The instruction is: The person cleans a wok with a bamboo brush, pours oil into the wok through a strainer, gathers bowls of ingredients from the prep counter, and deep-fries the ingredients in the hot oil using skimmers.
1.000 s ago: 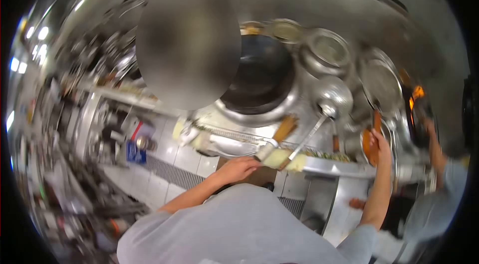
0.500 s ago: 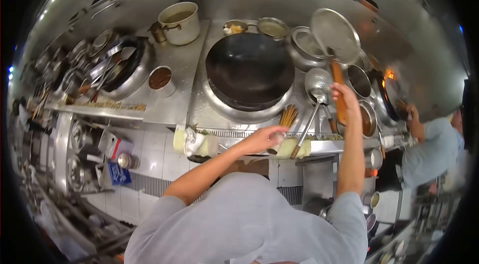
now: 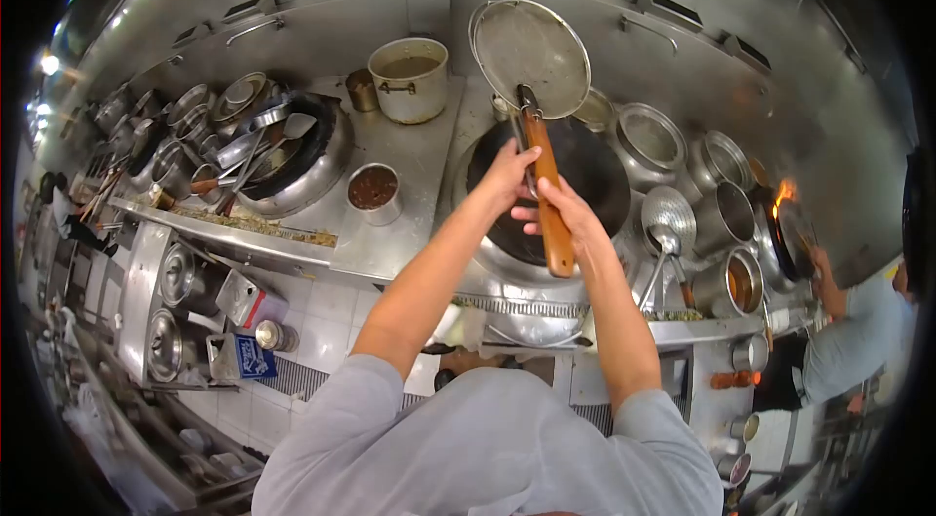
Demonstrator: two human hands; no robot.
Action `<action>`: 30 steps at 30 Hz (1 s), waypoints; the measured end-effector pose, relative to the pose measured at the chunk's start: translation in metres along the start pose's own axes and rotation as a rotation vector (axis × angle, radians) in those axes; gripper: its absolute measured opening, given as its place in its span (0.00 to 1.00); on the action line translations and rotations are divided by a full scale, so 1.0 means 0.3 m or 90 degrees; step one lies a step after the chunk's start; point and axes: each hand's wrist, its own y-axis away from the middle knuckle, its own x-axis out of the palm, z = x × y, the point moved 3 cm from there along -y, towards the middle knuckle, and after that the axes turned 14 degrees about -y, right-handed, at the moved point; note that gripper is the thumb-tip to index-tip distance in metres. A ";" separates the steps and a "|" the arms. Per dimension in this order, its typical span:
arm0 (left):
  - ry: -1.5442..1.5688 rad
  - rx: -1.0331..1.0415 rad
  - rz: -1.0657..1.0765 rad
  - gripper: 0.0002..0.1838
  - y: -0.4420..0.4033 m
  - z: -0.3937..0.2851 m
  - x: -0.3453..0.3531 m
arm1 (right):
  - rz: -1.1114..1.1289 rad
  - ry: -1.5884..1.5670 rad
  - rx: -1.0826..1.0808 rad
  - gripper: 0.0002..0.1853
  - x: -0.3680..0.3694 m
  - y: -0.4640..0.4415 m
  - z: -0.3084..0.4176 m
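While the right hand [image 3: 573, 208] grasps the wooden handle [image 3: 556, 241] of a mesh strainer [image 3: 534, 58], the left hand [image 3: 502, 177] touches it higher up, its grip unclear; the strainer's handle crosses above the wok [image 3: 597, 161], mesh towards the stove's [image 3: 466, 116] back edge.

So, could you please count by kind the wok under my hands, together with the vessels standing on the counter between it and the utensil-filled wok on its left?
Wok: 1
Pale pot with side handles: 1
Brown metal cup: 1
Round steel container with dark reddish contents: 1
Total: 4
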 end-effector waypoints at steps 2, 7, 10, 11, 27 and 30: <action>-0.027 0.070 -0.042 0.20 -0.116 0.021 -0.118 | 0.015 0.022 0.094 0.19 -0.013 -0.047 -0.033; -0.099 -0.118 -0.208 0.19 -0.177 0.053 -0.346 | 0.097 -0.178 0.149 0.11 -0.095 -0.257 0.040; -0.037 -0.114 -0.184 0.21 -0.123 0.118 -0.457 | 0.100 0.004 0.081 0.11 -0.108 -0.329 0.148; -0.025 -0.113 -0.191 0.22 -0.076 0.125 -0.471 | 0.075 0.067 0.031 0.12 -0.085 -0.340 0.208; -0.082 -0.103 -0.264 0.29 0.526 0.011 -0.538 | -0.417 1.283 -0.544 0.34 -0.248 -0.821 0.897; -0.112 -0.097 -0.278 0.30 0.555 -0.005 -0.556 | -0.443 1.234 -0.561 0.34 -0.305 -0.831 0.860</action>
